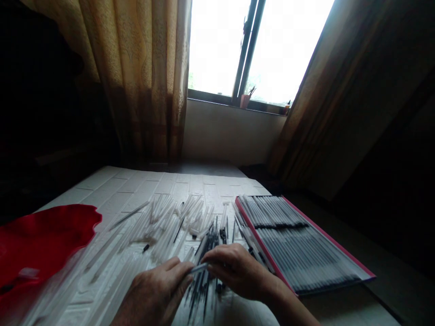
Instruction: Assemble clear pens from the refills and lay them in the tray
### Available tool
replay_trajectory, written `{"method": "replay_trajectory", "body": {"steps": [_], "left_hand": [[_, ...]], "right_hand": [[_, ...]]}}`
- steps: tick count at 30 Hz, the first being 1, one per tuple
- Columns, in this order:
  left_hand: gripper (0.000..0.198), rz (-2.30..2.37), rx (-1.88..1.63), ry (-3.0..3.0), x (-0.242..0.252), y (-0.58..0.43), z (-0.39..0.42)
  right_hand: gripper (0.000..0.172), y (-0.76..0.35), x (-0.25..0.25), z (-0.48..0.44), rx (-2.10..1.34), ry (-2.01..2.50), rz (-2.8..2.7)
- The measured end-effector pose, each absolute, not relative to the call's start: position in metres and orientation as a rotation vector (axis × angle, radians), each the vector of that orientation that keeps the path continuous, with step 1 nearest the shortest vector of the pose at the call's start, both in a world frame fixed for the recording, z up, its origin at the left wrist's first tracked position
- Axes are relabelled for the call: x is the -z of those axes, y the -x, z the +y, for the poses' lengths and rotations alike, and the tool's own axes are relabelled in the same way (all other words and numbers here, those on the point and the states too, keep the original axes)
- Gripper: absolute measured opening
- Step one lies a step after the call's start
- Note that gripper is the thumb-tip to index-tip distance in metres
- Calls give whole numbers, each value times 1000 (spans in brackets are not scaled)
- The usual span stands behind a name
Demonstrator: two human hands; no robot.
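Observation:
My left hand (154, 290) and my right hand (236, 267) meet low in the middle of the head view, both closed on a slim, pale pen (199, 268). Its ends are hidden inside my fingers. Beneath and just beyond my hands, dark pen refills (207, 242) lie in a loose heap. Clear plastic pen barrels (163, 210) are scattered over the table behind and to the left. A small black pen cap (146, 247) lies among them. To the right of my right hand, a pink-edged box (365, 269) holds rows of pens with black ends.
A red plastic container (50, 233) stands at the left. The white brick-patterned tabletop (190, 179) reaches back toward a window wall. Patterned curtains (142, 81) hang on both sides, and a pink cup (244, 101) with thin sticks stands on the sill.

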State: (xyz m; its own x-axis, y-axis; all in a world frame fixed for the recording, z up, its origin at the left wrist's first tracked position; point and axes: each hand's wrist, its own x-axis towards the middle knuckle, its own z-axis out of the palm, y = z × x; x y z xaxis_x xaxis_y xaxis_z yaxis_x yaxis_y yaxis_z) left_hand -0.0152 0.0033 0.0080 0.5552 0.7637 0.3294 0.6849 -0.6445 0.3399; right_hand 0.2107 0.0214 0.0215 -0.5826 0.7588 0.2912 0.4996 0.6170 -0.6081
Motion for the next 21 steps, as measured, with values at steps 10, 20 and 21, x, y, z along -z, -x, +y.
{"method": "replay_trajectory", "body": {"steps": [10, 20, 21], "left_hand": [[25, 1277, -797, -2607, -13, 29, 14], [19, 1120, -832, -2653, -5, 21, 6], [19, 1112, -837, -2662, -6, 21, 6]], "right_hand": [[28, -230, -22, 31, -1131, 1080, -1613], [37, -206, -22, 19, -1286, 925, -1184], [36, -216, -28, 20, -1216, 949, -1208]]}}
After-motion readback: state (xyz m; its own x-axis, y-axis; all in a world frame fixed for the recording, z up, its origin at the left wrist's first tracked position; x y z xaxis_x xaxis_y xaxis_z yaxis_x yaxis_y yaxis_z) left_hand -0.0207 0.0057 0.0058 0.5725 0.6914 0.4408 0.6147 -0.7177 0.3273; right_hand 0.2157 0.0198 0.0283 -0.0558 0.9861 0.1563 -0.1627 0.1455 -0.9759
